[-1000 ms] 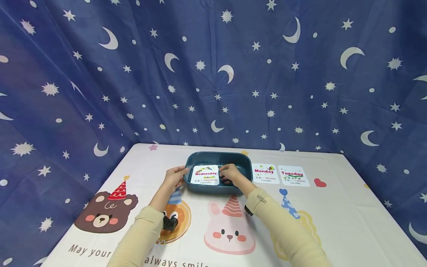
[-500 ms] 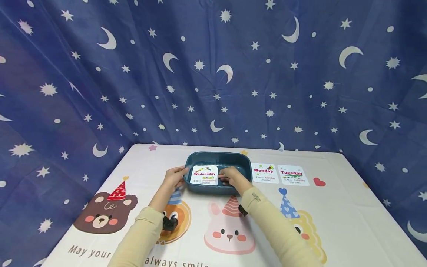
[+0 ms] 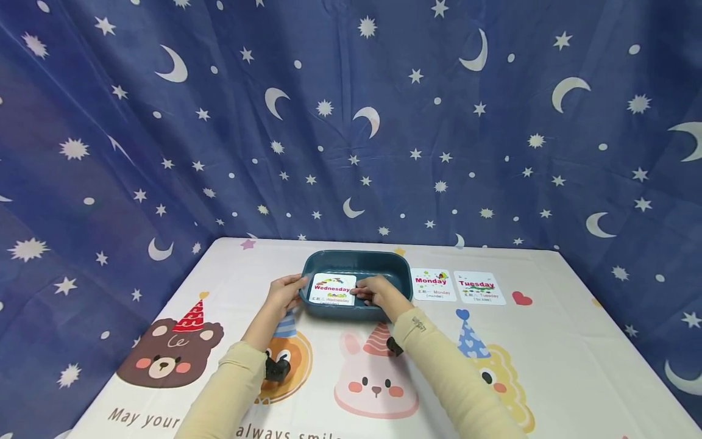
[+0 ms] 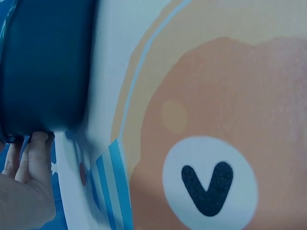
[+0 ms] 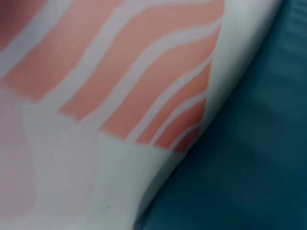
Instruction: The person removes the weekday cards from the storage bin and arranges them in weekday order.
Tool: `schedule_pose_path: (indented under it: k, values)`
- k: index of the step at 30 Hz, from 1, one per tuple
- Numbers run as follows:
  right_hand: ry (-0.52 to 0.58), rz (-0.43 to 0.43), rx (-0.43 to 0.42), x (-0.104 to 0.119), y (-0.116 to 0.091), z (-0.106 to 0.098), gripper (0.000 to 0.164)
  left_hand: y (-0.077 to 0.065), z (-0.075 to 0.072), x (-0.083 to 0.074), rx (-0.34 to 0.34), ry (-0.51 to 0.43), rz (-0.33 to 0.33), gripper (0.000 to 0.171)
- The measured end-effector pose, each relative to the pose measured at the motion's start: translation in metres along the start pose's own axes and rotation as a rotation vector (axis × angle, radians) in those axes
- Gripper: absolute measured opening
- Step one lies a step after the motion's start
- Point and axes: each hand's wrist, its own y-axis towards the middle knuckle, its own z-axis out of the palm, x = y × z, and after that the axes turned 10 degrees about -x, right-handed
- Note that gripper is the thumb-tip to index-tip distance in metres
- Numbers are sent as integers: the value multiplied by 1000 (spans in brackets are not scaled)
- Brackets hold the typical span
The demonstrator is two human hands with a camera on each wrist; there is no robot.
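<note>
In the head view, a dark teal plastic bin (image 3: 356, 313) stands at the back of the table. Inside, on its left side, is a square white Wednesday card (image 3: 332, 289) with pictures and Chinese text. My left hand (image 3: 282, 295) grips the bin's left end at the rim; the left wrist view shows its fingers (image 4: 37, 158) against the bin's outer wall. Reaching over the front rim, my right hand (image 3: 381, 294) pinches the Wednesday card's right edge. The front rim hides the card's lowest line of print. My right hand is out of sight in the right wrist view.
Right of the bin, a Monday card (image 3: 433, 285) and a Tuesday card (image 3: 479, 288) lie side by side. The tablecloth (image 3: 570, 366) is printed with cartoon animals. Behind the table hangs a dark blue curtain (image 3: 307, 195) with stars and moons.
My right hand has shifted left and its fingertips now overlap the Wednesday card's right edge. The card sits slightly lower behind the front rim. My left hand keeps its place on the bin.
</note>
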Motion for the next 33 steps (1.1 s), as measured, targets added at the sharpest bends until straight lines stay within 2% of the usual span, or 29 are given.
schedule_pose_path:
  k: [3,7,9,10,11,13,14,15,18,20,23,26,27,28,30,33]
  values:
    - [-31,2,-72,18,-39,8,23,-1,-1,0,2,-4,2,44]
    - [-70,26,-186,36,-73,9,22,0,2,2,9,-14,13,42]
    - [-83,27,-195,42,-90,8,26,0,2,4,8,-18,20,43]
    - [-82,35,-182,44,-92,7,27,0,1,5,13,-34,31,43]
    - [-78,37,-185,50,-106,8,30,1,0,6,13,-35,35,44]
    - [-53,48,-141,44,-91,5,27,1,-2,6,17,-36,37,45]
    - [-25,59,-121,39,-76,4,25,1,-2,6,16,-31,36,45]
    - [18,72,-89,33,-60,2,21,1,-2,5,18,-25,35,45]
    - [144,129,-64,9,-3,4,16,0,-3,1,10,3,14,44]
    - [227,155,-50,3,16,7,11,-1,-3,-1,4,7,5,44]
    - [266,172,-69,4,19,13,10,-1,-5,-3,1,-5,1,44]
    - [161,102,-110,12,-2,24,19,-1,-6,-2,8,-17,12,44]
    - [120,36,-103,10,-5,27,21,-1,-5,-2,11,-19,16,43]
    - [75,-48,-97,7,-6,30,17,-1,-5,-1,15,-20,21,43]
    - [-54,-172,-113,3,-9,37,22,0,-4,1,21,-23,28,43]
    - [-152,-323,-149,-4,1,45,17,2,-1,3,26,-22,33,42]
